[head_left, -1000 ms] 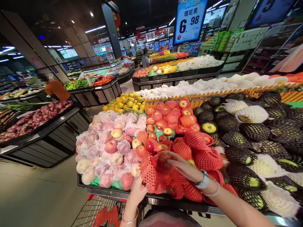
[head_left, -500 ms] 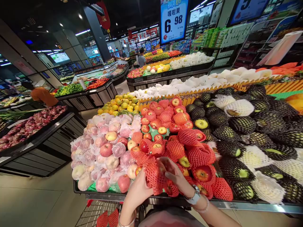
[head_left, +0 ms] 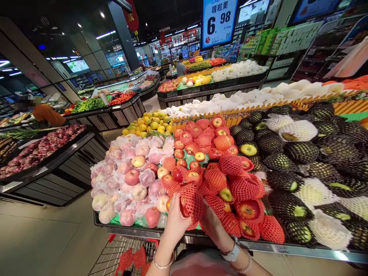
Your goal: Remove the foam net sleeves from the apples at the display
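Observation:
An apple in a red foam net (head_left: 192, 201) is held up between my two hands, over the front of the fruit display. My left hand (head_left: 176, 216) grips its left side, thumb in front. Against its right side lies my right hand (head_left: 212, 220), a watch on that wrist; its fingers pass behind the net and are mostly hidden. Red apples (head_left: 222, 143), many in red foam nets, lie around and beyond my hands. To the left are pale pink fruits in thin clear wrapping (head_left: 125, 168).
Below the display's front edge stands a shopping cart (head_left: 106, 255) with several red foam nets inside. Green-yellow fruits in black nets (head_left: 283, 159) are piled at the right. Yellow fruits (head_left: 149, 122) lie behind. A person in orange (head_left: 47, 115) is at the far left.
The view has shifted slightly, so the display sits further right. My right hand has moved from the front and top of the netted apple to its right side and behind.

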### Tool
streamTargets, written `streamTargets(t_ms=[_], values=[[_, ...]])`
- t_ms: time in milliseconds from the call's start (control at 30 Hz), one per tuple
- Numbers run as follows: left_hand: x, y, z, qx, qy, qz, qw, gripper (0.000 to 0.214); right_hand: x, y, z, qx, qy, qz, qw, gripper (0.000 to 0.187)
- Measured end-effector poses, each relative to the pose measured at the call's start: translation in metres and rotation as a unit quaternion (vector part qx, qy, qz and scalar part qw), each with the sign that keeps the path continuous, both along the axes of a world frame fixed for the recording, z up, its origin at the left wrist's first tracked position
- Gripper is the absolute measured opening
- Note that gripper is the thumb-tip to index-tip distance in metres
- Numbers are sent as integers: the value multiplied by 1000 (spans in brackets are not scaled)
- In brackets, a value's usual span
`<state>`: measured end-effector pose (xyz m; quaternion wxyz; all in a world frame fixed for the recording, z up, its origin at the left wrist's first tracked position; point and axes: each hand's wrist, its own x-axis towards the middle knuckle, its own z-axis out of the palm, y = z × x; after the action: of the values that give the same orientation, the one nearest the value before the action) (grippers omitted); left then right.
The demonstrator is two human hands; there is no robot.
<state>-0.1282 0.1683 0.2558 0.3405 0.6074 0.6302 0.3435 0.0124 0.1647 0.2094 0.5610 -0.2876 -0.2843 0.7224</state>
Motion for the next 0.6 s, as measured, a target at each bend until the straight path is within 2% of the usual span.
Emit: streamTargets(t_ms=[67,133,167,233,267,300,333,400,433,500,600], values=[[-4,-2,2,-13,23,-10,1000,70,-3,-1,-3,-38,33,-11,999,55],[-13,-6,7,10,25,-38,999,53,-3,0,-1,-74,65,-15,995,53],[-19,-9,9,48,10,-44,998,39,-1,1,1,-83,75,-13,994,53],[-28,-13,9,183,-57,5,981,26,2,3,6,-76,81,7,994,54],[-30,-14,7,249,-102,47,962,29,3,5,9,-69,80,23,994,54],[-29,-15,5,290,-144,79,943,43,4,6,12,-59,77,39,995,54],[-27,-15,3,301,-178,92,932,67,4,7,15,-46,72,56,995,53],[-19,-13,-1,225,-203,47,952,114,2,7,20,-24,68,88,993,52],[-13,-12,-2,162,-191,15,968,125,0,7,23,-18,70,104,992,52],[-4,-9,-2,74,-148,-5,986,124,-5,6,26,-15,78,124,989,53],[2,-6,-1,53,-107,32,992,112,-11,5,24,-19,61,127,990,57]])
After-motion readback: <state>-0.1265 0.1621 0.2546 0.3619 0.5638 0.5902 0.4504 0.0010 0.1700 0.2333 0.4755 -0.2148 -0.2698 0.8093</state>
